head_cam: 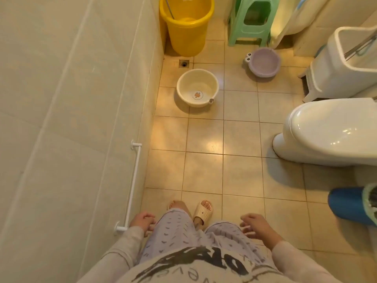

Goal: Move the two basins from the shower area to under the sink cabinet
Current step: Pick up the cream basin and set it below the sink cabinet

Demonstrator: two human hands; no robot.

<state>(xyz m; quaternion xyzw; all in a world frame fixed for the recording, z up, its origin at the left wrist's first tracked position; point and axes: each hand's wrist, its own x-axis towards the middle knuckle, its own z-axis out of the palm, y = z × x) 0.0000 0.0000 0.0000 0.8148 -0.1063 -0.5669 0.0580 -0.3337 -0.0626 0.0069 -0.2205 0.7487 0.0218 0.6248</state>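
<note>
A cream basin [197, 87] with a small face drawn inside stands on the tiled floor, just in front of the floor drain. Farther back and to the right sits a purple basin [263, 62] with two googly eyes on its rim. My left hand [142, 221] hangs beside my left thigh at the bottom of the view, fingers loosely curled and holding nothing. My right hand [257, 227] hovers beside my right thigh, fingers apart and empty. Both hands are far from the basins, several floor tiles nearer to me. No sink cabinet shows in view.
A yellow bucket [186, 25] stands in the far left corner, a green stool [254, 21] beside it. A white toilet [330, 131] and its tank fill the right side. A blue bin [354, 205] sits at right. A white rail [133, 185] runs along the left wall.
</note>
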